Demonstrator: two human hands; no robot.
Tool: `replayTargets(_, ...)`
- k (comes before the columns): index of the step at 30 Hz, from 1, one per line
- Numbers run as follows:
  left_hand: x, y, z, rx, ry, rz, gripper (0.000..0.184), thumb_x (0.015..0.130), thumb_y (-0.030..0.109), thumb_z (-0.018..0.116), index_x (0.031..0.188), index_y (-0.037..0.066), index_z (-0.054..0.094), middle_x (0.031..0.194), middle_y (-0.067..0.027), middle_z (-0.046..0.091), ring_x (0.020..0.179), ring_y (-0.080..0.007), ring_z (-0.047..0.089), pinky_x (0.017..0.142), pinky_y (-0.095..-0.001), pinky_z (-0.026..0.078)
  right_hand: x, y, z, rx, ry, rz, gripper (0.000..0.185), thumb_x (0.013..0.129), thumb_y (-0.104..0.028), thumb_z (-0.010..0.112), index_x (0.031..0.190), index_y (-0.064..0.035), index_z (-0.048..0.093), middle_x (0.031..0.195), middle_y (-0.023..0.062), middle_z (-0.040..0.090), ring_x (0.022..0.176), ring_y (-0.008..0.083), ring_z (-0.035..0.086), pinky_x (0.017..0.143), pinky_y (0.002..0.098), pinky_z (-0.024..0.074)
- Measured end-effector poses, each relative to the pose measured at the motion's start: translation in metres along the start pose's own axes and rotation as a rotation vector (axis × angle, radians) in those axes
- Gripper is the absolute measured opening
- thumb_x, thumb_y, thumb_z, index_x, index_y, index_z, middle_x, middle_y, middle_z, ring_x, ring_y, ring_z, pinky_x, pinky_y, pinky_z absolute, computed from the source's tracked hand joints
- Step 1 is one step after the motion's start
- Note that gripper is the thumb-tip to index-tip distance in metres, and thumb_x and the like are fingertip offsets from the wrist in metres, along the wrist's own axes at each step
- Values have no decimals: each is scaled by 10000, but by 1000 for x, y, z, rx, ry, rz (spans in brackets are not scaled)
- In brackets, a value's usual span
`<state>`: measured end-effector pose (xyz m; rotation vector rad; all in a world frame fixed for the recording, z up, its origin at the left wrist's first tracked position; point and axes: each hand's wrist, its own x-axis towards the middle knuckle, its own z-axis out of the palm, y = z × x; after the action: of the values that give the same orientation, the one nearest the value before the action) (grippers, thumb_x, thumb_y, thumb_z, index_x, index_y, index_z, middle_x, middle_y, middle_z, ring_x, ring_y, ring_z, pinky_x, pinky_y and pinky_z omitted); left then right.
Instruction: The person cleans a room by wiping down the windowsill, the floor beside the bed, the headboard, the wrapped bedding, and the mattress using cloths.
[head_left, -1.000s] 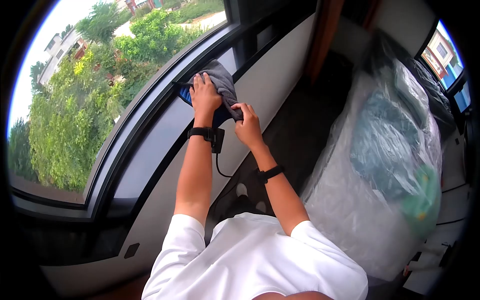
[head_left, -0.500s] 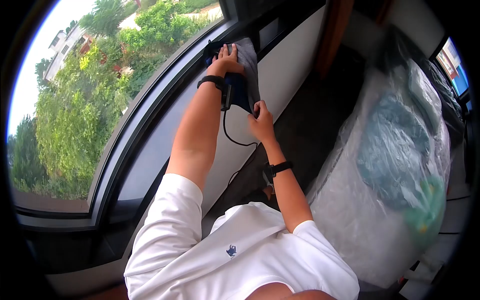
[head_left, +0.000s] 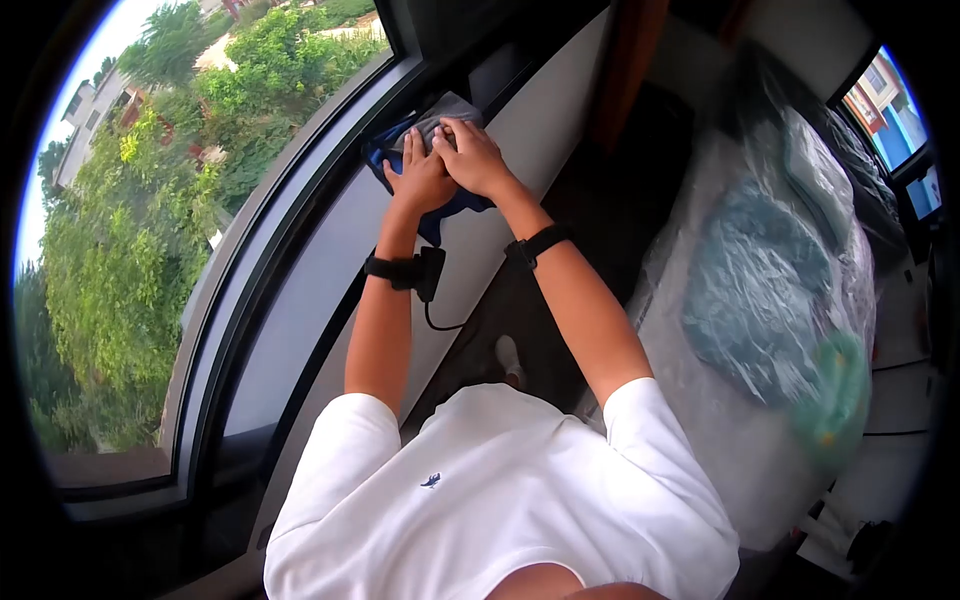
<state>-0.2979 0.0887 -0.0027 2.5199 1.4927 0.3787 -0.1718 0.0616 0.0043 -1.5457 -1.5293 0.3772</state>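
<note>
A crumpled cloth, grey on one part and dark blue on the other, lies against the dark window ledge. On it rests my left hand, fingers spread and stretched out over the fabric. Close beside it, my right hand has its fingers bent onto the grey part, the tips almost meeting my left fingers. A blue flap hangs below the hands over the pale wall panel. Each wrist wears a black strap, and a cable runs from the one on my left wrist.
The curved window on the left shows trees outside. Below its black frame runs a pale panel. At the right, a large item wrapped in clear plastic carries a green bag. My foot stands on the dark floor.
My right hand has moved up and left from the cloth's hanging edge to beside my left hand. The grey part is now bunched under the fingers. The view has shifted slightly.
</note>
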Motion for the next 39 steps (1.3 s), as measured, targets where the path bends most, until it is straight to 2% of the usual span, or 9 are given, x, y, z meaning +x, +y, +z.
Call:
replayTargets(2,-52,-29,-34,-315,-123,23,749,910,318,598,1543,144,238,1601,-217,137,1500,-338,57,1164,-555,115,-12,-6,18,-15,1,-92,416,954,-340,504,1285,-93,559,1313,150,559,1217,311,540,1131,531,251)
replayTargets(4,-106,-46,-51,-262,-112,-14,782,947,357,592,1536,35,191,1605,-204,131,1501,-319,49,1183,-475,103,-30,-27,43,-59,-43,-222,389,948,-329,504,1256,-103,581,1317,124,551,1243,280,526,1157,577,154)
replayTargets(8,-173,-35,-74,-6,-100,-159,869,911,321,647,1514,-49,142,1565,-303,141,1483,-399,88,1178,-485,150,-61,-74,80,-123,-48,-555,319,924,-303,530,1143,-106,653,1251,89,587,1232,253,540,1157,534,219)
replayTargets(16,-128,-15,-43,226,32,-255,829,803,167,649,1452,-134,229,1525,-318,220,1454,-426,185,1105,-644,206,-32,-55,76,-141,43,-582,289,895,-258,579,1116,-95,669,1198,74,639,1192,249,573,1087,474,341)
replayTargets(20,-88,5,-35,291,131,-250,765,800,71,604,1450,-117,248,1526,-292,253,1454,-403,206,1109,-603,233,-3,-39,54,-197,-4,-555,308,883,-235,593,1150,-92,649,1242,72,613,1226,232,543,1069,440,339)
replayTargets(29,15,43,-8,237,245,60,787,734,43,659,1419,-125,309,1474,-313,335,1402,-422,313,1094,-558,310,59,29,-9,-461,97,-380,263,899,-236,574,1120,-123,664,1094,55,595,1024,266,546,891,421,429)
replayTargets(31,6,39,-13,182,203,136,760,728,19,642,1409,-121,334,1464,-317,352,1391,-421,332,1099,-530,317,62,29,-25,-231,-79,-125,259,887,-227,607,1071,-55,671,1123,105,588,1019,297,552,856,449,491)
replayTargets(33,-11,31,-26,55,155,212,699,695,-61,585,1368,-118,407,1427,-329,400,1364,-423,374,1109,-459,330,42,14,-19,-187,-67,-160,261,890,-210,600,1078,-40,663,1103,114,585,1015,307,551,852,432,507)
replayTargets(39,-87,-15,-79,-263,-8,-66,694,683,-176,410,1371,-93,436,1487,-282,349,1423,-401,278,1178,-448,209,-44,-37,32,185,-33,-275,298,886,-83,603,1174,-12,630,1042,127,531,935,292,521,842,396,470)
